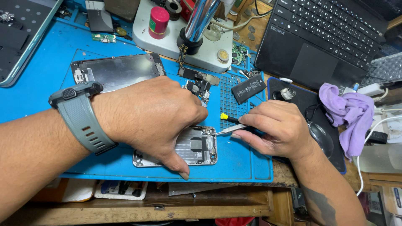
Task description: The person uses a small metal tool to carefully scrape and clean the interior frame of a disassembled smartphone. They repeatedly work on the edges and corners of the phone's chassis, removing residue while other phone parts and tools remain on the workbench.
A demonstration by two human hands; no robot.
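Silver metal fills the open phone housing point(197, 146), which lies flat on the blue work mat point(42, 83) near the front edge of the tabletop, its long axis running left to right across my view. My left hand point(150, 113) is spread over the left and middle of it, palm down, thumb pressed on the mat just below its lower edge; this grip pins the housing rather than closing round anything.

My right hand point(278, 129) sits just to the right of the housing, well off it, with its fingers pinched shut on a pair of tweezers point(230, 129). The tweezers point leftward, roughly along the housing's long axis, and their tip meets the housing's upper right corner, just beside the dark parts inside. So the working point lies to the left of my right grip, and the right hand is the nearer one to that corner. A yellow-tipped tool point(228, 118) lies just above the tweezers, partly under my right fingers; I cannot tell whether I hold it too.

Behind my left hand lies the detached screen panel point(117, 69), and a small black battery point(248, 88) lies farther right.
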